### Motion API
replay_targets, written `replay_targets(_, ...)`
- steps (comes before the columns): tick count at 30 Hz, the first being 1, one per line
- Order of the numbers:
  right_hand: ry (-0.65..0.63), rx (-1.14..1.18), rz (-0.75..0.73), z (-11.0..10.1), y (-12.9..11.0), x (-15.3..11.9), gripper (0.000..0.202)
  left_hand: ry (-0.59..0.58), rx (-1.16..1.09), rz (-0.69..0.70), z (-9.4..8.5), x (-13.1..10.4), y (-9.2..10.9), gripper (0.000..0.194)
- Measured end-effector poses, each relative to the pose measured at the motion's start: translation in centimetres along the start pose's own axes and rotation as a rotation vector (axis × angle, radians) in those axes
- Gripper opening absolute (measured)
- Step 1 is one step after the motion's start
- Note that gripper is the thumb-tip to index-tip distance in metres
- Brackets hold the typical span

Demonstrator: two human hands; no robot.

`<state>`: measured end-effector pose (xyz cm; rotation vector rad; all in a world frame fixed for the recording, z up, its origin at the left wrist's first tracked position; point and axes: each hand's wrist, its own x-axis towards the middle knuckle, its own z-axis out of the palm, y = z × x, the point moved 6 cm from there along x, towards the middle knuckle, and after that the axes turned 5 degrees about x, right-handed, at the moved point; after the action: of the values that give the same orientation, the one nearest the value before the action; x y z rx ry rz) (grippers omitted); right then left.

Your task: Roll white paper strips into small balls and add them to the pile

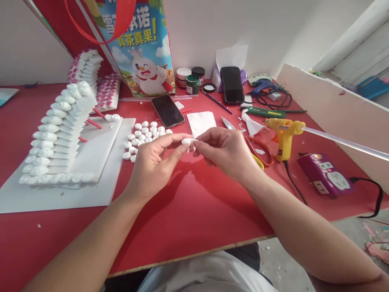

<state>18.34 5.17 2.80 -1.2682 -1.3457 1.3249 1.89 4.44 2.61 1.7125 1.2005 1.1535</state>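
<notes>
Between the fingertips of both hands is a small white paper rose (186,141), held above the red table. My left hand (158,162) pinches it from the left with thumb and fingers. From the right, the thumb and forefinger of my right hand (225,152) close on the rose's edge, where a bit of loose paper shows. Just beyond the hands lies a stack of white paper squares (201,123). Several finished paper roses (145,134) stand in a group behind my left hand, which partly hides them.
At the left, a stepped white structure (60,134) edged with roses stands on white boards. Right of my hands lie scissors (267,152), a yellow glue gun (284,134) and a purple power socket (326,174). Two phones (167,110), paint jars (192,85) and a printed bag (142,52) are behind.
</notes>
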Motion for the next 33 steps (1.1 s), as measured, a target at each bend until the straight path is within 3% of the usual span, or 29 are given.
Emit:
replay_targets(4,0.119,-0.15,-0.096,0.1,0.3,-0.3,0.02,0.058,-0.024,-0.048,0.1,-0.3,-0.2,0.022)
replay_targets(8,0.223,-0.35,-0.314,0.6,-0.4,-1.1,0.015,0.105,-0.04,-0.079,0.1,-0.5,-0.4,0.024)
replay_targets(13,0.242,-0.597,-0.549,1.5,-1.2,-2.0,0.01,0.124,-0.005,-0.076,0.0,-0.6,-0.4,0.026)
replay_targets(16,0.217,-0.712,-0.618,1.9,-1.2,-2.1,0.012,0.119,0.032,-0.056,0.0,-0.7,-0.3,0.025)
replay_targets(21,0.199,-0.701,-0.603,1.9,-1.2,-1.9,0.012,0.126,0.105,-0.016,0.1,-0.7,-0.2,0.024)
replay_targets(28,0.133,-0.181,-0.229,0.7,0.3,-0.8,0.015,0.123,0.053,-0.061,-0.2,-0.4,-0.1,0.024)
replay_targets(31,0.146,-0.177,-0.232,0.7,0.1,-1.0,0.015,0.124,0.065,-0.052,-0.3,-0.4,0.3,0.024)
replay_targets(33,0.181,-0.285,-0.32,0.8,-0.4,-1.3,0.014,0.126,0.072,-0.039,-0.3,-0.5,0.4,0.024)
